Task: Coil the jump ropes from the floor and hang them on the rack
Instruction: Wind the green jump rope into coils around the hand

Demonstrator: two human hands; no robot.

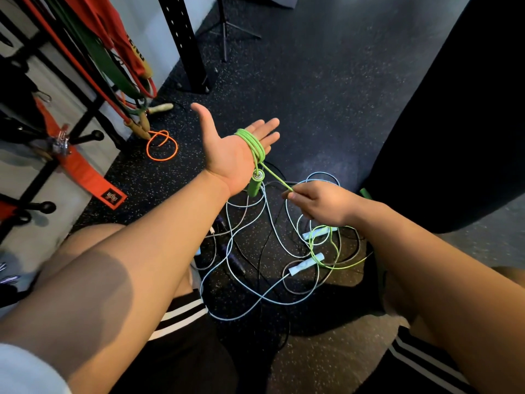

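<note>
My left hand (230,149) is held out palm up with straight fingers. A green jump rope (252,145) is wound several times around those fingers, and its green handle (255,185) hangs below the palm. My right hand (318,204) pinches the free length of the green rope just right of that handle. The rest of the green rope (326,251) trails down to the floor. A light blue jump rope (247,285) lies tangled on the floor below my hands, with its two pale handles (306,264). A dark rope lies among them.
A rack (71,129) at the left holds red and green resistance bands and an orange strap. An orange rope (162,146) lies looped at its foot. A black upright post (184,44) stands behind, and a large black punching bag (454,123) fills the right side. My knees frame the rope pile.
</note>
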